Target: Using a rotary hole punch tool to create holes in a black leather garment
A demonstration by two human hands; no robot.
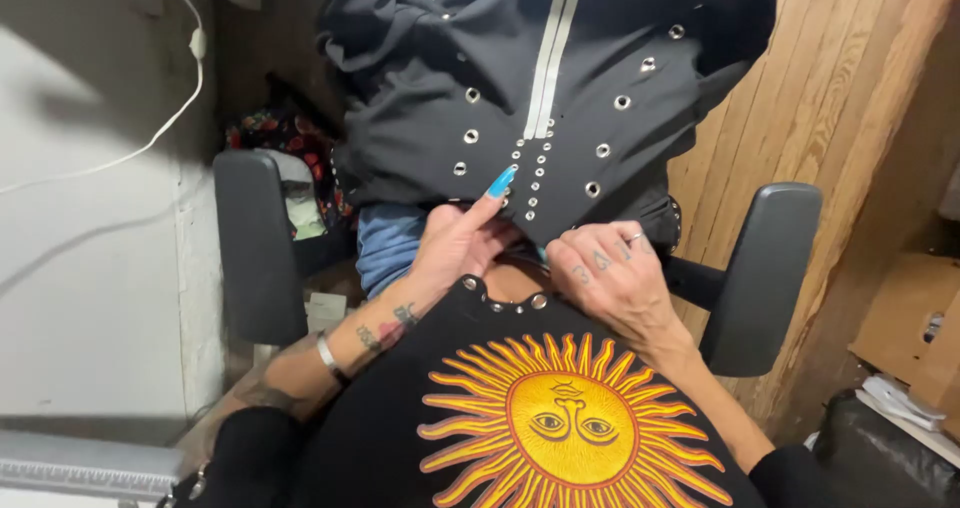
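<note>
Head view shows your left hand (455, 243) pointing one finger at the dark eyelet-studded fabric garment (520, 88), grip unclosed; your right hand (610, 273) pinches its hem.

Right of the chair's right armrest (760, 268), against the wood wall: a brown cardboard box (905, 318), flap open. Just below that box, well right of the armrest: a loose stack of white papers (900, 400).
</note>
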